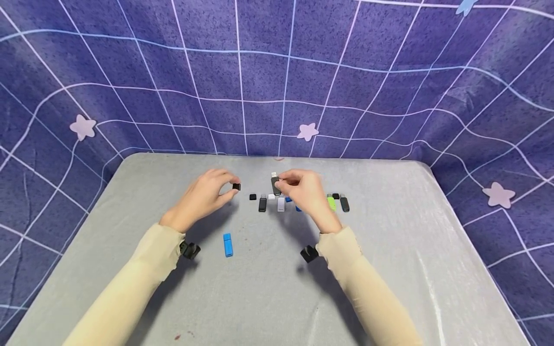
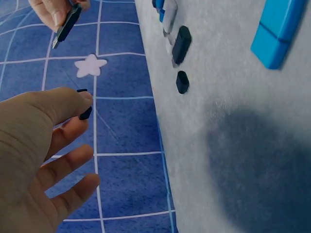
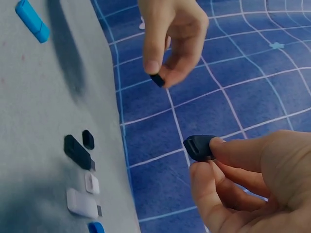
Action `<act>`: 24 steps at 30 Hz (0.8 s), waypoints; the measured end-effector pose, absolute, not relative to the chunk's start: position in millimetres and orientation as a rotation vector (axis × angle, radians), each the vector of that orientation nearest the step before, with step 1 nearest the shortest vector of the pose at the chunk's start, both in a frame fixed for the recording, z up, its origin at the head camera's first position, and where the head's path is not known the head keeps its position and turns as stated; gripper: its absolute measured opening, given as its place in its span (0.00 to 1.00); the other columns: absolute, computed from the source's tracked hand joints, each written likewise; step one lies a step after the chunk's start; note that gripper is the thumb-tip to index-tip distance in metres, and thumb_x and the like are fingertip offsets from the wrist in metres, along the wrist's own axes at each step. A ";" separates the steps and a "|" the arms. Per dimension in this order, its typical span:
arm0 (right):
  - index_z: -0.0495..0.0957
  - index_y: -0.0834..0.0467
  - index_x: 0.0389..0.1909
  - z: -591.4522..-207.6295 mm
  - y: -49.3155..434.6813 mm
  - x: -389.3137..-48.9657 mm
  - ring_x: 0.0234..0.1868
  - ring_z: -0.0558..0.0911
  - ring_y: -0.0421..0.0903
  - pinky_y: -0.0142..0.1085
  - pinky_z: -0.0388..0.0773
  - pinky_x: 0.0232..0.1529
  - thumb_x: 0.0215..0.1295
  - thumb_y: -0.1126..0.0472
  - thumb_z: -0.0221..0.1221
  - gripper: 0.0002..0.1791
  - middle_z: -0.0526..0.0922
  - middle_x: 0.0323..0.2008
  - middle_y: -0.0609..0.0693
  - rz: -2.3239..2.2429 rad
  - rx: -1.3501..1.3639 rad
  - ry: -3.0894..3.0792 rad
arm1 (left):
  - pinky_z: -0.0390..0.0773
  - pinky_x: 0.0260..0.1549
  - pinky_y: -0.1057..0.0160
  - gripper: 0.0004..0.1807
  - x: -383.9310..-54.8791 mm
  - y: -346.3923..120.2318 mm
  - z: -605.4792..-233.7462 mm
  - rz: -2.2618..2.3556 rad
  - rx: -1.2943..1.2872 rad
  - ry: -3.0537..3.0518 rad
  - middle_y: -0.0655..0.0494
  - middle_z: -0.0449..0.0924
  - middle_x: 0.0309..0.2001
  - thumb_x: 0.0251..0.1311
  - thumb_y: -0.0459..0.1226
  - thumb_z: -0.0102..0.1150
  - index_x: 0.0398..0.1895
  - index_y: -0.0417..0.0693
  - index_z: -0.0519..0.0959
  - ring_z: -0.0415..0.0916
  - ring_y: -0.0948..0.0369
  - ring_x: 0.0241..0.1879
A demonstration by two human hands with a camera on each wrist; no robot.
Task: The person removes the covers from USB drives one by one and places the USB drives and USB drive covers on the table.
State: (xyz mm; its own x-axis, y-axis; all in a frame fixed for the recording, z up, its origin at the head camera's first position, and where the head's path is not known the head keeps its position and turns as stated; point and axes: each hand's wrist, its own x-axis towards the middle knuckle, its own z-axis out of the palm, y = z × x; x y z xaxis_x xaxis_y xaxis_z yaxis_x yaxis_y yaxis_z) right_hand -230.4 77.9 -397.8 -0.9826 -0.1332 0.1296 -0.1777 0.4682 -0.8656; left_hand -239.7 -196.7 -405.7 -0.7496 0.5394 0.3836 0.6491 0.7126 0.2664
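Between thumb and index finger, my left hand (image 1: 207, 191) pinches a small black cap (image 1: 236, 186) above the table; its other fingers are spread in the left wrist view. My right hand (image 1: 304, 189) pinches a black USB stick (image 1: 275, 184) whose bare metal plug (image 1: 273, 175) points away from me. Cap and stick are apart, both held up off the surface. Below them lie an uncapped black USB stick (image 1: 262, 204) with a black cap (image 1: 253, 197) beside it, and a white USB stick (image 1: 281, 204) with a white cap (image 1: 271, 197).
A capped blue USB stick (image 1: 228, 245) lies nearer to me, between the forearms. Right of my right hand are a green USB stick (image 1: 331, 203) and another dark one (image 1: 344, 203) with a black cap (image 1: 335, 196). Behind the grey table (image 1: 389, 288) hangs a blue gridded cloth (image 1: 268, 77).
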 end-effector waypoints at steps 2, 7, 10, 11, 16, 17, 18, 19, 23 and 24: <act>0.87 0.63 0.46 -398.5 72.3 -233.7 0.34 0.89 0.48 0.35 0.85 0.37 0.65 0.61 0.69 0.12 0.91 0.38 0.58 1.598 0.273 -2.656 | 0.78 0.58 0.45 0.14 -245.6 -196.7 -406.8 -0.552 -0.933 -2.665 0.45 0.86 0.51 0.64 0.36 0.68 0.51 0.40 0.84 0.80 0.47 0.54; 0.87 0.64 0.45 -403.2 58.7 -241.7 0.31 0.89 0.48 0.37 0.87 0.35 0.65 0.62 0.69 0.12 0.90 0.36 0.59 1.656 0.247 -2.673 | 0.79 0.58 0.46 0.14 -257.1 -198.5 -411.4 -0.519 -0.923 -2.705 0.47 0.87 0.50 0.64 0.37 0.69 0.51 0.41 0.84 0.81 0.48 0.54; 0.87 0.65 0.44 -407.5 50.1 -246.0 0.32 0.90 0.51 0.36 0.86 0.35 0.65 0.62 0.69 0.11 0.90 0.36 0.59 1.675 0.230 -2.685 | 0.80 0.56 0.47 0.12 -261.9 -199.8 -415.0 -0.511 -0.924 -2.719 0.48 0.87 0.48 0.64 0.36 0.70 0.48 0.42 0.85 0.81 0.48 0.52; 0.87 0.65 0.44 -408.5 47.2 -246.8 0.33 0.90 0.53 0.35 0.86 0.34 0.65 0.63 0.69 0.11 0.90 0.36 0.59 1.687 0.220 -2.687 | 0.80 0.56 0.47 0.11 -263.2 -200.0 -416.4 -0.507 -0.924 -2.728 0.48 0.87 0.48 0.64 0.36 0.70 0.47 0.43 0.85 0.81 0.48 0.52; 0.85 0.68 0.43 -415.2 32.9 -249.9 0.35 0.91 0.59 0.37 0.87 0.33 0.64 0.66 0.69 0.11 0.90 0.35 0.62 1.775 0.197 -2.677 | 0.79 0.57 0.46 0.11 -268.0 -200.6 -424.6 -0.477 -0.907 -2.814 0.48 0.86 0.48 0.63 0.36 0.70 0.47 0.43 0.85 0.81 0.48 0.53; 0.85 0.69 0.43 -416.9 30.1 -250.7 0.33 0.91 0.57 0.36 0.87 0.32 0.63 0.67 0.69 0.10 0.90 0.35 0.62 1.780 0.200 -2.676 | 0.79 0.57 0.46 0.11 -268.3 -200.8 -426.1 -0.477 -0.899 -2.831 0.48 0.86 0.48 0.63 0.36 0.70 0.47 0.43 0.85 0.81 0.48 0.53; 0.85 0.69 0.43 -418.6 27.3 -251.4 0.32 0.91 0.55 0.35 0.87 0.31 0.63 0.67 0.69 0.10 0.90 0.35 0.62 1.776 0.204 -2.680 | 0.78 0.57 0.46 0.11 -268.6 -201.3 -427.6 -0.478 -0.890 -2.847 0.49 0.86 0.48 0.63 0.36 0.70 0.47 0.43 0.85 0.81 0.48 0.53; 0.85 0.69 0.43 -419.8 24.5 -252.0 0.31 0.91 0.54 0.34 0.86 0.30 0.63 0.67 0.69 0.10 0.90 0.34 0.62 1.763 0.206 -2.689 | 0.78 0.57 0.45 0.11 -268.9 -201.7 -429.1 -0.478 -0.882 -2.859 0.49 0.86 0.48 0.63 0.36 0.70 0.47 0.43 0.85 0.81 0.47 0.53; 0.85 0.67 0.42 -423.6 14.2 -253.3 0.27 0.90 0.47 0.31 0.85 0.28 0.63 0.67 0.69 0.09 0.90 0.33 0.60 1.722 0.191 -2.740 | 0.79 0.55 0.45 0.11 -269.6 -203.7 -433.6 -0.477 -0.858 -2.892 0.49 0.86 0.48 0.63 0.36 0.70 0.47 0.43 0.85 0.81 0.47 0.52; 0.85 0.67 0.41 -424.1 11.8 -253.2 0.27 0.90 0.47 0.32 0.85 0.28 0.63 0.67 0.69 0.08 0.90 0.33 0.59 1.718 0.181 -2.753 | 0.79 0.54 0.45 0.11 -269.7 -204.2 -434.6 -0.471 -0.854 -2.898 0.49 0.86 0.48 0.63 0.36 0.70 0.47 0.43 0.85 0.81 0.46 0.52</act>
